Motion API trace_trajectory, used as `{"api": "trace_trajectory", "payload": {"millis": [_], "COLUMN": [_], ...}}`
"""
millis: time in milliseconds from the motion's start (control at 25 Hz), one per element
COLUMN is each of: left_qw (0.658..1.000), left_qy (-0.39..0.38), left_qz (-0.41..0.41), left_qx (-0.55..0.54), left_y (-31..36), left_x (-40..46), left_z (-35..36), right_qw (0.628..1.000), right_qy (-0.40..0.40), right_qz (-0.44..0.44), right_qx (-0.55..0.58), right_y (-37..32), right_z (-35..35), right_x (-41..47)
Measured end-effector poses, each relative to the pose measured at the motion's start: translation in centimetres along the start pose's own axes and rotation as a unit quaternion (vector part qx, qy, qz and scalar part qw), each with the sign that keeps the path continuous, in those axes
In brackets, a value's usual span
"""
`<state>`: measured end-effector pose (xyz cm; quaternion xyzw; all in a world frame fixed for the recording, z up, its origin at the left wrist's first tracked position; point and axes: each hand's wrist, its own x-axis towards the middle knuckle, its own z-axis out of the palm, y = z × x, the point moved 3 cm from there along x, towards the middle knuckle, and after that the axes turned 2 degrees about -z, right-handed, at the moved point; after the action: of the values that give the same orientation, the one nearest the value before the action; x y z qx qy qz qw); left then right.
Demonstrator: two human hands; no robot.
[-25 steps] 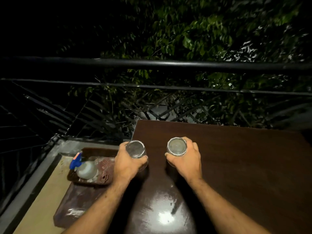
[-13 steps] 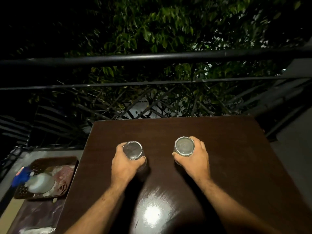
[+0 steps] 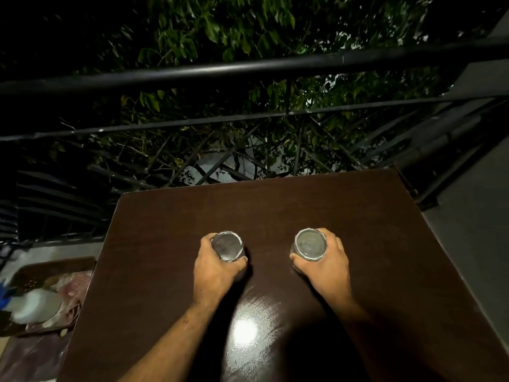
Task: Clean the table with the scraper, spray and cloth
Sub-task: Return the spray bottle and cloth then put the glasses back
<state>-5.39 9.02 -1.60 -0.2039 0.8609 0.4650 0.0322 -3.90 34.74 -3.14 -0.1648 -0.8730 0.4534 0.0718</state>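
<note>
A dark brown table (image 3: pixel 275 205) fills the lower middle of the head view. Two clear glasses stand on it side by side. My left hand (image 3: pixel 213 268) grips the left glass (image 3: pixel 227 245) around its wall. My right hand (image 3: pixel 327 264) grips the right glass (image 3: pixel 309 244) the same way. A white spray bottle (image 3: pixel 35 306) with a blue head lies in a brown tray (image 3: pixel 55 264) left of the table, lower down. A reddish cloth (image 3: pixel 73 288) lies beside the bottle in that tray. I see no scraper.
A black metal railing (image 3: pixel 248 70) runs across behind the table, with tree leaves beyond it. A grey floor (image 3: pixel 473 216) lies to the right of the table. A bright lamp reflection (image 3: pixel 243 330) shines on the table's near part.
The view has swung right, so the table now sits in the middle and the tray has slid to the left edge. Both hands keep hold of the glasses, now spread further apart on the table.
</note>
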Motion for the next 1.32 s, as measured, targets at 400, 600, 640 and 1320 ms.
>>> {"api": "trace_trajectory", "payload": {"millis": [400, 600, 640, 1320], "left_qw": [1.000, 1.000, 1.000, 0.999], "left_qy": [-0.003, 0.002, 0.004, -0.024], "left_qz": [-0.005, -0.007, -0.006, 0.021], "left_qx": [0.010, 0.013, 0.015, -0.004], "left_y": [-1.8, -2.6, -2.7, -2.5], "left_x": [0.6, 0.3, 0.3, -0.1], "left_z": [0.4, 0.3, 0.2, -2.2], "right_qw": [1.000, 0.999, 0.999, 0.998], "right_qy": [-0.014, -0.003, -0.007, 0.011], "right_qz": [-0.002, -0.001, -0.001, -0.031], "right_qx": [0.023, 0.033, 0.032, 0.046], "right_y": [0.9, 1.3, 1.3, 0.5], "right_z": [2.5, 2.7, 2.6, 0.4], "right_x": [0.4, 0.2, 0.1, -0.6]}}
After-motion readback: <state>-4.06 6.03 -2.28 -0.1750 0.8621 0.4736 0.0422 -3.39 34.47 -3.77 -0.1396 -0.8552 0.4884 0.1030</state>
